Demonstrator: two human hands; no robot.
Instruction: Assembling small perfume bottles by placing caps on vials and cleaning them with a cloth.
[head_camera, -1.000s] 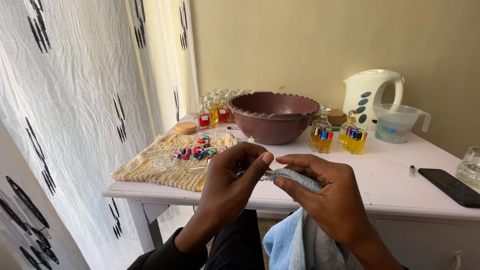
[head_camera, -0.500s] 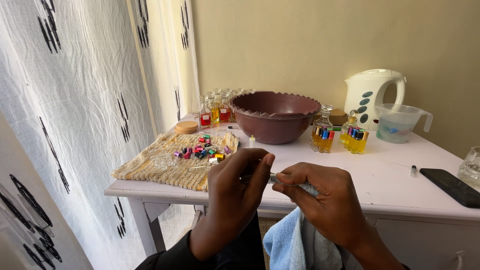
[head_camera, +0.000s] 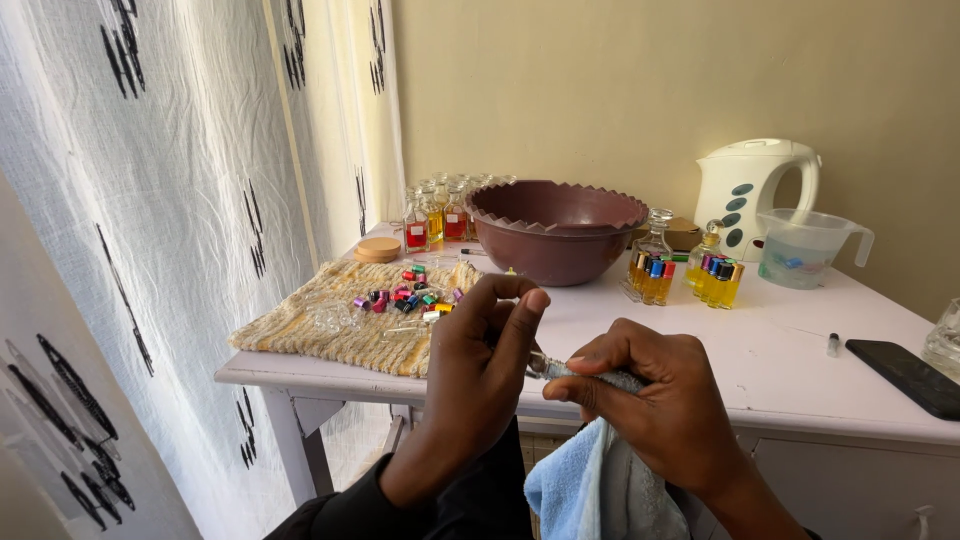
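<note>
My left hand (head_camera: 478, 380) and my right hand (head_camera: 655, 400) meet in front of the table edge. Between them is a small clear glass vial (head_camera: 545, 366). My right hand wraps a light blue cloth (head_camera: 590, 480) around the vial and grips it. My left hand pinches the vial's bare end with fingers and thumb. The cloth hangs down below my right hand. Most of the vial is hidden under the cloth and fingers.
On the white table (head_camera: 780, 370) lie a woven yellow mat (head_camera: 330, 330) with several small coloured caps (head_camera: 405, 297), a large maroon bowl (head_camera: 555, 228), small bottles of yellow liquid (head_camera: 715, 280), a white kettle (head_camera: 750, 185), a clear jug (head_camera: 805, 248) and a black phone (head_camera: 905, 375). A patterned curtain hangs at left.
Both hands have stayed together at the vial. My left hand's fingers have shifted and lifted slightly over its end, while my right hand keeps the cloth around it.
</note>
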